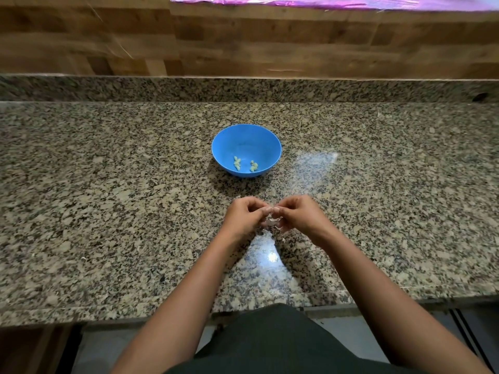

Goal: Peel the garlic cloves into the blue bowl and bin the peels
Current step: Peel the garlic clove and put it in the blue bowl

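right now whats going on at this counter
A person is working a garlic clove between the left hand and right hand, both pinching it just above the granite counter, apparently peeling it. Beyond the hands, the blue bowl holds a few peeled cloves. No bin is in view.

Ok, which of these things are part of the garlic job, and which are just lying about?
Job: blue bowl; peeled cloves in it; clove pinched between left hand and right hand.
Lying about: pink sheet at the top edge; dark object on the back ledge.
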Demonstrator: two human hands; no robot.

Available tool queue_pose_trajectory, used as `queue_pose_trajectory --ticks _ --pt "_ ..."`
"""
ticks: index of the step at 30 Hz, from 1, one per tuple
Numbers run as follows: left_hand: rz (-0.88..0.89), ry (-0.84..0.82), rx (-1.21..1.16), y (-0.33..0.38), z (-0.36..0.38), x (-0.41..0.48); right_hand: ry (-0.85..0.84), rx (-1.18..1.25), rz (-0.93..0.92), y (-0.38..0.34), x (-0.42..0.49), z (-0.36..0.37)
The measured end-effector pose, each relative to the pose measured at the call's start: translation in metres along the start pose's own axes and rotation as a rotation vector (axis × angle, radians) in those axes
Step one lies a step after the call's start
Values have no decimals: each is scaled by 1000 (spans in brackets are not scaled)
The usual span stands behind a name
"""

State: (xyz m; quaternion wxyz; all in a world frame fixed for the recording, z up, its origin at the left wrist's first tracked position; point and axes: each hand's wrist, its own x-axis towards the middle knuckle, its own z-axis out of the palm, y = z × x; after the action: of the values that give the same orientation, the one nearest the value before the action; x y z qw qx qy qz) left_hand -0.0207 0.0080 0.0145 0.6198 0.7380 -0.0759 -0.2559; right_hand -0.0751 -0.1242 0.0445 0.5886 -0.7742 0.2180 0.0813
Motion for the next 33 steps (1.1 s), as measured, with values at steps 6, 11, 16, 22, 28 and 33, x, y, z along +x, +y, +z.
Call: queue_pose_trajectory --ticks 6,11,16,22,28,33 --pt "45 72 62 -1 3 -1 56 177 29 4 -1 5" --pt "131 134 192 -1 5 -1 101 372 72 2 -1 6" --pt "182 87 292 -1 1 -4 55 662 208 3 -2 4" --pt "157 53 434 -5 -3 -3 35 694 266 12 1 2" --pt "-35 15 107 1 1 2 44 543 181 16 1 4" --pt "-151 -1 -183 5 5 3 91 381 57 14 -3 10"
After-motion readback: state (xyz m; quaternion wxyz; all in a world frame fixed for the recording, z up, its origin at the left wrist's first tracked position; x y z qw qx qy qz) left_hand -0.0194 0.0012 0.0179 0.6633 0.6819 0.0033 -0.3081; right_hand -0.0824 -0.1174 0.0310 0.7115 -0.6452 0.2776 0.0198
